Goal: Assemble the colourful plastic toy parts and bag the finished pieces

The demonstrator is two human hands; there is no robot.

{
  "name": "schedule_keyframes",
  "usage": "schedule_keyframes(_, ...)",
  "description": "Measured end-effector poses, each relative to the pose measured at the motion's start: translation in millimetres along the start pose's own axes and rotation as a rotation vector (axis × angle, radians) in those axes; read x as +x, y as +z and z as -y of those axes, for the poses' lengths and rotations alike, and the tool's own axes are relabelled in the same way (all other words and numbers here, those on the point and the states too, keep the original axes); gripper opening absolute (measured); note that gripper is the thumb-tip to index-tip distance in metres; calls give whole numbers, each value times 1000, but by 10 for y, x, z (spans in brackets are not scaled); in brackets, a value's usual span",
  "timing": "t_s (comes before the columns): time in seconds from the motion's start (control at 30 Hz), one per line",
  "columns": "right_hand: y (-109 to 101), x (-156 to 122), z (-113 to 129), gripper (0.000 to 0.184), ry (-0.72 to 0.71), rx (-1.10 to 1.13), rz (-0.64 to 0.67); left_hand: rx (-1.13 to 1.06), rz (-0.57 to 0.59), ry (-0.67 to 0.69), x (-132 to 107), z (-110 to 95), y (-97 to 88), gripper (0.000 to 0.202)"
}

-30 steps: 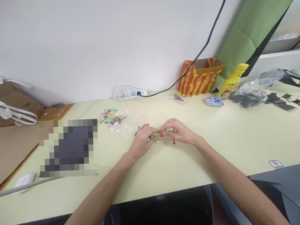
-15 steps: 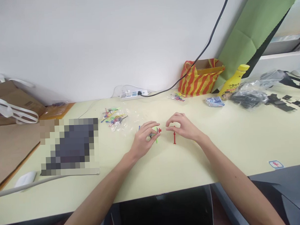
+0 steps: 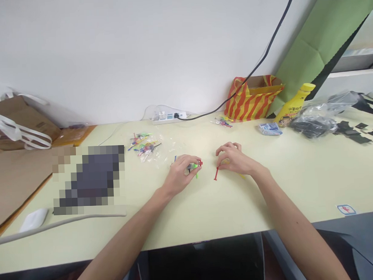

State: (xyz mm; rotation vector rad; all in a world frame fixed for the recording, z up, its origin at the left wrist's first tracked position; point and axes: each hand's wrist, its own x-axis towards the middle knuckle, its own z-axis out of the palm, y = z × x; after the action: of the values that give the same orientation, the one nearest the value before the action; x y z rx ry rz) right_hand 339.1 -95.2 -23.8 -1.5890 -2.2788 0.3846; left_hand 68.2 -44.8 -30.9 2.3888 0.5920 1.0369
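Thumb and fingertips of my left hand (image 3: 180, 173) are pinched on a small red plastic piece (image 3: 200, 162). Beneath and behind that hand lie bits of colour, among them a bright green piece (image 3: 196, 175) and a blue tip (image 3: 175, 158); their full shapes are hidden. My right hand (image 3: 234, 158) has thumb and finger closed at the upper end of a thin red plastic rod (image 3: 216, 174) with a flared foot. The rod leans slightly, and its top is covered by the fingers. Part of a yellow piece (image 3: 242, 176) shows below the right wrist.
Clear bags of colourful plastic parts (image 3: 145, 147) lie back left, with another small pile (image 3: 221, 122) further back. Along the wall stand a power strip (image 3: 169, 117), a striped bag (image 3: 254, 103) and a yellow bottle (image 3: 292, 105). A pixelated dark object (image 3: 92, 176) sits at left.
My right hand has come down onto the red rod's top, and the rod has tilted. My left hand still holds the red piece, its fingers more curled. The view has shifted slightly.
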Motion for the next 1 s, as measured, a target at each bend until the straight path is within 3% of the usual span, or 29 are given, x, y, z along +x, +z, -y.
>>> schedule_keyframes(0.33,15,53,105,11,10,16,70,63,46,0,-8,16,6,18)
schedule_keyframes(0.53,53,70,129,15,-39,83,-9,62,44,18,3,0,-2,18)
schedule_keyframes(0.73,25,87,244,11,-75,293,-136,46,27,22,-4,9,-2,19)
schedule_keyframes(1.0,11,95,391,11,-46,739,-48,-22,66,-9,-14,25,-23,22)
